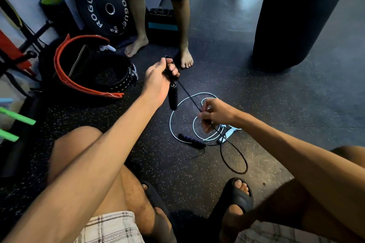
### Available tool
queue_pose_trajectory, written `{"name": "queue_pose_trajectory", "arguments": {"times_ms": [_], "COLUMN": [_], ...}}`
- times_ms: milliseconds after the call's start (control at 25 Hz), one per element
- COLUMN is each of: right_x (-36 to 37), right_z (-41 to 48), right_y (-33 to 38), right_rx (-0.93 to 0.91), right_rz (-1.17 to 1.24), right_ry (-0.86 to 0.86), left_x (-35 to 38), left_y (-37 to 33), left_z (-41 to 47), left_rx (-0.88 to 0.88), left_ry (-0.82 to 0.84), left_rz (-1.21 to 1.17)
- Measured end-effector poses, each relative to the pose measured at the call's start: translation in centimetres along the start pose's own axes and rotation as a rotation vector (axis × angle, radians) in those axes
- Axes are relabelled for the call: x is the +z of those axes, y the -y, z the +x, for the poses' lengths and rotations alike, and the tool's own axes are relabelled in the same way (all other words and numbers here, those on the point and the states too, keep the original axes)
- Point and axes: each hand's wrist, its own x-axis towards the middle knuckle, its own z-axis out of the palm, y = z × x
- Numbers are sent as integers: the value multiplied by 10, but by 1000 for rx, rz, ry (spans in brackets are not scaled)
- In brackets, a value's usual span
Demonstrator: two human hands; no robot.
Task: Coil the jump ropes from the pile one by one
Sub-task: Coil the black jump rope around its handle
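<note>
Above the speckled floor [276,104], head view: the left hand [158,81] is closed around one black handle [170,69], a second handle [173,96] hanging just below that grip. The black rope [189,94] runs taut down to the right hand [215,114], pinched between its fingers. Beneath this pinch lie the white rope [177,104] and a purple handle [191,140].

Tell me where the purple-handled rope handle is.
The purple handle lies on the floor at centre frame, beside the white rope, below the right hand.
</note>
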Motion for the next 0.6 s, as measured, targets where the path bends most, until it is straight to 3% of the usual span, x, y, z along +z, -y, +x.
{"name": "queue_pose_trajectory", "arguments": {"times_ms": [120,240,440,520,600], "right_x": [0,-3,-16,-22,-25], "right_z": [3,4,-2,-4,-3], "right_y": [7,18,32,34,33], "right_rx": [-148,-317,-551,-593,-587], "right_rz": [-214,-399,-540,-555,-545], "right_ry": [-68,-214,-414,-493,-545], "left_x": [-8,-9,-5,1,6], "left_y": [8,13,17,22,23], "left_z": [1,-4,-11,-18,-23], "left_rx": [240,316,136,-1,-152], "left_ry": [-97,-35,177,326,429], "left_rz": [487,843,1219,1224,1085]}}
